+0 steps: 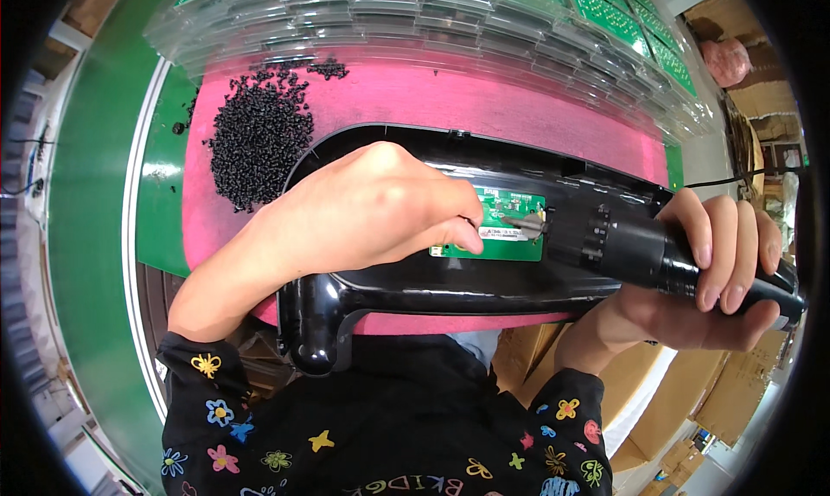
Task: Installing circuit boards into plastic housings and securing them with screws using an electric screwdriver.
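Observation:
A black plastic housing [415, 293] with raised walls lies in front of me, and a green circuit board [522, 250] sits inside it. Over the board's left part is my left hand [380, 202], its thumb and forefinger pressed together. Whatever they pinch, if anything, is hidden. My right hand [722, 254] is wrapped round a black electric screwdriver [640, 252], held tilted above the housing's right end. The driver's bit points left over the board, close to my left fingertips. I cannot tell whether it touches the board.
A heap of small black screws [259, 146] lies on the pink mat [380, 89] at the left. Stacked clear plastic trays [415, 29], some holding green boards, stand along the back. Cardboard boxes [692, 392] are at the lower right, beside the green table surface's far side.

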The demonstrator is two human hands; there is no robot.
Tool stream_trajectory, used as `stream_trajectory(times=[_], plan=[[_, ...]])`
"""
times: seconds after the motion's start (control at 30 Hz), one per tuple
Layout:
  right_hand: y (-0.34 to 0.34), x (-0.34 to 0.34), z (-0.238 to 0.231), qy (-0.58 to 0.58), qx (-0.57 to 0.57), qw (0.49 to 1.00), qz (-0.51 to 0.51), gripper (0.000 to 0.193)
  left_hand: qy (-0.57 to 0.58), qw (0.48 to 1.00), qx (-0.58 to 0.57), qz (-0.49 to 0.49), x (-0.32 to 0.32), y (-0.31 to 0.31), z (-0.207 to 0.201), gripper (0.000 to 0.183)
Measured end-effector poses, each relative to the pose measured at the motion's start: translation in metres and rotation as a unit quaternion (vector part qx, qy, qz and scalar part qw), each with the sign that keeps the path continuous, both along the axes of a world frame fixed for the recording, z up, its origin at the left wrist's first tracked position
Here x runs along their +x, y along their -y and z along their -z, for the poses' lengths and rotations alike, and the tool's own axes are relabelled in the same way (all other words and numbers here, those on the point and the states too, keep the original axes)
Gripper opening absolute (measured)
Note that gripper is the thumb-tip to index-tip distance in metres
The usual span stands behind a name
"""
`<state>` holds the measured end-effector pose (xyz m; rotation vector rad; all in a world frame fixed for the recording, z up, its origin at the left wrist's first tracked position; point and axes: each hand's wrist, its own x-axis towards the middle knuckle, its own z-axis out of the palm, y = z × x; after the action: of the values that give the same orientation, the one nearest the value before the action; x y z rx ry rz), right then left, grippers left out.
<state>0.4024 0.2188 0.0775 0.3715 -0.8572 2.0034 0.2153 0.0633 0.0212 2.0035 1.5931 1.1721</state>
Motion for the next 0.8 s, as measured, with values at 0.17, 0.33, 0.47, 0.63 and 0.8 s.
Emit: stream_trajectory(times=[0.17, 0.33, 0.47, 0.63, 0.8], plan=[[0.009, -0.004, 0.005, -0.037, -0.019, 0.999, 0.008, 0.031, -0.033, 0.999, 0.038, 0.000, 0.001, -0.001, 0.001, 0.022], [0.014, -0.005, 0.009, -0.006, 0.012, 1.000, -0.010, 0.032, -0.039, 0.998, 0.057, 0.011, 0.003, 0.000, 0.006, 0.022], [0.013, -0.003, 0.011, 0.014, 0.042, 0.999, -0.014, 0.033, -0.060, 0.998, 0.022, 0.024, 0.001, -0.001, 0.004, 0.021], [0.015, -0.005, 0.012, 0.020, 0.049, 0.999, 0.000, 0.033, -0.088, 0.995, 0.048, -0.001, 0.001, 0.000, 0.000, 0.016], [0.010, -0.011, 0.025, 0.057, 0.120, 0.991, -0.009, 0.036, -0.060, 0.987, 0.109, -0.105, 0.000, -0.001, 0.002, 0.010]])
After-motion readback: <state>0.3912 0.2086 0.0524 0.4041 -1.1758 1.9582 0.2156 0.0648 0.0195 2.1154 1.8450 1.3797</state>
